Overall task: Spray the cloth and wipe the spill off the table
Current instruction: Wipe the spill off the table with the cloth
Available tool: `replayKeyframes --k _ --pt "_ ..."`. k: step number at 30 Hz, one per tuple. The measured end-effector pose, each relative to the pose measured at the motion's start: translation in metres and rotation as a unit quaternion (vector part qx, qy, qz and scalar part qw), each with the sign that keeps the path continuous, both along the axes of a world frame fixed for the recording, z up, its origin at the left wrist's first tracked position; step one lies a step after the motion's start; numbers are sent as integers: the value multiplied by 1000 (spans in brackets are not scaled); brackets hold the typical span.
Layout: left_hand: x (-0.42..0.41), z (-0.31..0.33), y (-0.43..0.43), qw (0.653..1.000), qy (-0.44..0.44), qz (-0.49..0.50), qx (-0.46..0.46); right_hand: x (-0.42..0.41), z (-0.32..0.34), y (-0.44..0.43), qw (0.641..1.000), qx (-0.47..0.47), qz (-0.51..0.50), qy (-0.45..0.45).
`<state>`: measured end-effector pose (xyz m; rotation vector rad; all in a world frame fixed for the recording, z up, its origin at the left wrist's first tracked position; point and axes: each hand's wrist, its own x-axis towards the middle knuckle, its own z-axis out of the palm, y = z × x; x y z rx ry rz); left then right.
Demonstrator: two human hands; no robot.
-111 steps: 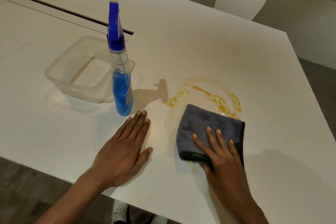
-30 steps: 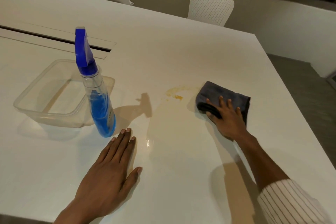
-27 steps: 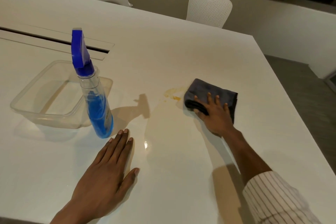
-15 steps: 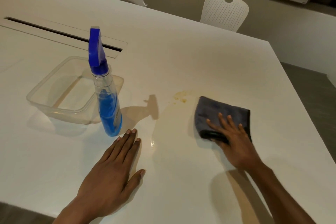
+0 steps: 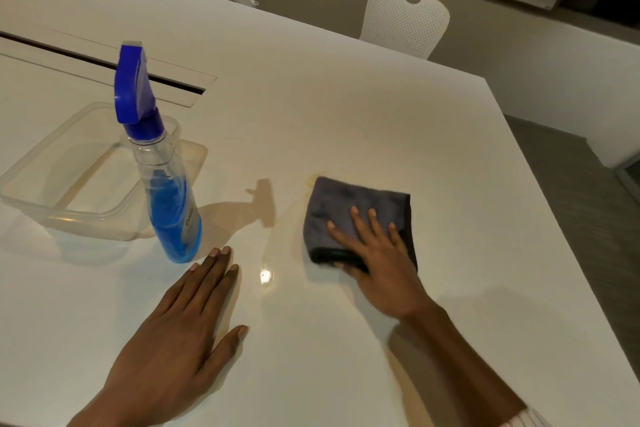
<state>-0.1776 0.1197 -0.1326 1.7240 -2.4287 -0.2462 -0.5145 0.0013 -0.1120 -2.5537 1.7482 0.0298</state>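
Note:
A folded dark grey cloth (image 5: 349, 208) lies flat on the white table (image 5: 346, 114). My right hand (image 5: 379, 255) presses on its near half, fingers spread over the top and thumb at its near edge. Only a faint yellowish trace of the spill (image 5: 317, 178) shows at the cloth's far left corner. A clear spray bottle (image 5: 166, 191) with blue liquid and a blue trigger head stands upright to the left. My left hand (image 5: 180, 340) rests flat on the table, palm down, fingertips just short of the bottle's base.
A clear plastic container (image 5: 79, 177) sits behind and left of the bottle. A long cable slot (image 5: 104, 62) runs across the table further back. Two white chairs (image 5: 405, 19) stand at the far edge. The table's right edge drops to grey floor.
The cloth under my right hand has slid left and a little away, over the last yellow smear. Most of the orange ring seen earlier is gone. My left hand has stayed in place.

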Motion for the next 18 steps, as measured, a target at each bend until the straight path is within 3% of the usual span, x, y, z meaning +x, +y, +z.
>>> replayKeyframes --k 5,12,18 --pt "0 -1 0 1000 0 1 0 -52 6 13 998 29 -32 -39" --pt "0 -1 0 1000 -3 6 -7 -49 6 -95 991 30 -130 -10" --pt "-1 1 1 1000 -7 5 -11 24 6 -67 998 34 -31 -38"
